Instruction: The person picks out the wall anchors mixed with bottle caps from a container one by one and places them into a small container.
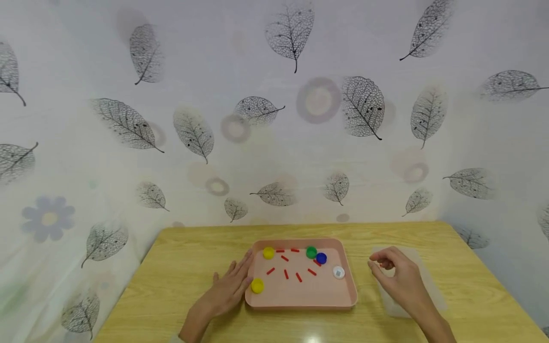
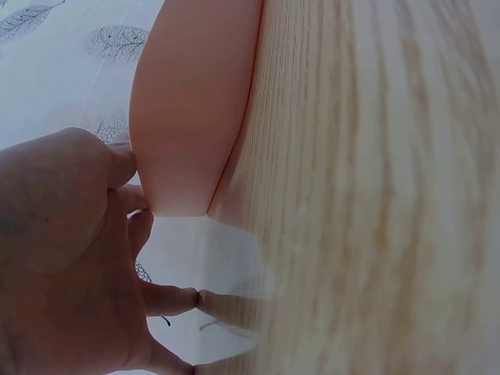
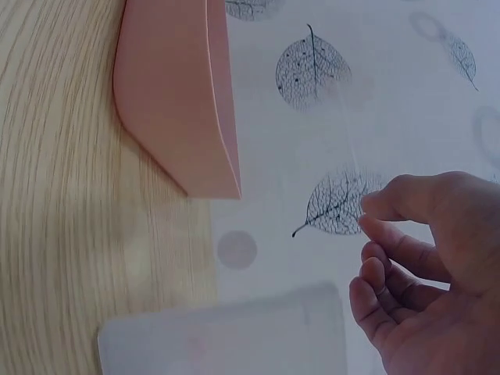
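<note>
A pink tray (image 1: 304, 300) lies on the table. My left hand (image 1: 229, 288) rests against its left side, fingers extended; in the left wrist view the hand (image 2: 70, 258) touches the tray's end wall. Inside are two yellow round caps (image 1: 268, 253), a green cap (image 1: 311, 252), a blue cap (image 1: 321, 258), a white cap (image 1: 339, 272) and several short red sticks (image 1: 286, 274). Right of the tray, my right hand (image 1: 401, 276) hovers with thumb and index tips close together. Whether something tiny sits between them cannot be made out. A red speck (image 1: 381, 266) shows through the finger loop.
Under the right hand lies a flat translucent tray or lid (image 1: 396, 307), its rounded corner visible in the right wrist view. The wooden table (image 1: 201, 243) meets a wall covering (image 1: 257, 157) printed with leaves at its back and sides.
</note>
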The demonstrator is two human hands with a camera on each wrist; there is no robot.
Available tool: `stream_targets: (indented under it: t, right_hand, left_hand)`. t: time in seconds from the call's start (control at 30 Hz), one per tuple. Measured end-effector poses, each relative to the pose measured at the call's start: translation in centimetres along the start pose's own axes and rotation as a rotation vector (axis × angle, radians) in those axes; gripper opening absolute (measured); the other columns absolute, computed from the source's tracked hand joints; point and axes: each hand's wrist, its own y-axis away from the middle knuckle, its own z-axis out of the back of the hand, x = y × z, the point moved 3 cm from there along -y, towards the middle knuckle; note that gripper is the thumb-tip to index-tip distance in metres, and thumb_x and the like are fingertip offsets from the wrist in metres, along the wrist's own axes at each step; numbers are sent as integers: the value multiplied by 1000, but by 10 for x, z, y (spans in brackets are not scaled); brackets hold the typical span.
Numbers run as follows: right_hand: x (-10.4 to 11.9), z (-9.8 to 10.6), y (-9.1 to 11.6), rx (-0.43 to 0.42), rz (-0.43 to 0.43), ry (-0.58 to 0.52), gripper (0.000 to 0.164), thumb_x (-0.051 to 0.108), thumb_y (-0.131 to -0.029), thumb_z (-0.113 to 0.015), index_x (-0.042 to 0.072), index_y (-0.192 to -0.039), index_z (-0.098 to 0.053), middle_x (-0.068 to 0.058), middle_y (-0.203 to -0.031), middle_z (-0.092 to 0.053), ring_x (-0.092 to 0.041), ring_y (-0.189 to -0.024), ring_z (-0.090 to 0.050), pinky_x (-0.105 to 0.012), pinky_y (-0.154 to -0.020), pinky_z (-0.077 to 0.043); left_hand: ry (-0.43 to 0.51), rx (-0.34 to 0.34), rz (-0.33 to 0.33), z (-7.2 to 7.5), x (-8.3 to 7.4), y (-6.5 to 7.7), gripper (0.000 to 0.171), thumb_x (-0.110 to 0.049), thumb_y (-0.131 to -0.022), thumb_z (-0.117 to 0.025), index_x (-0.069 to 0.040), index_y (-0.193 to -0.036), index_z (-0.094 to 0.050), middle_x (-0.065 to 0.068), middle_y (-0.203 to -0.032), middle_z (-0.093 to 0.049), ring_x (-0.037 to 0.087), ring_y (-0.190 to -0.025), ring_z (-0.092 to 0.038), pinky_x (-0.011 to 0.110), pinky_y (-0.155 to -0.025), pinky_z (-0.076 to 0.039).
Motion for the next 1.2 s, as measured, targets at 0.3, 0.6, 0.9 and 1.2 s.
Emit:
stream_targets:
  t: [0.3, 0.6, 0.9, 1.2]
  right_hand:
    - [18, -22, -7, 4, 14, -33, 18, 4, -77, -77, 16, -85, -66, 8, -83, -59, -14, -71, -51, -15, -64, -41]
    - [24, -45, -10, 50, 1, -57, 13, 9, -79, -76, 14, -86, -67, 7, -81, -57, -14, -71, -51, -27, -62, -46]
    - [27, -68, -7, 79, -43, -149, 12, 5, -79, -74, 13, -84, -66, 5, -79, -57, -18, -69, -53, -29, -60, -48]
    - [29, -93, -6, 127, -51, -125, 17, 1, -75, -77, 10, -80, -64, 2, -76, -54, -14, -66, -52, -25, -58, -49]
  left_hand:
    - [-8, -5, -5, -1, 0, 1, 56, -43, -103, -28, -29, -153, -8, -9, -158, -9, 44, -137, -23, 81, -91, -8]
    - [-16, -4, -1, -2, 1, 0, 56, -45, -103, -27, -30, -153, -8, -11, -158, -8, 43, -137, -23, 81, -91, -8]
    - [-3, 4, 4, -2, 1, 2, 56, -45, -103, -27, -30, -153, -8, -11, -158, -7, 42, -138, -22, 80, -92, -7]
    - [-12, 8, 17, -1, -1, 2, 56, -46, -103, -26, -29, -153, -9, -10, -158, -9, 43, -138, -22, 81, -92, -7]
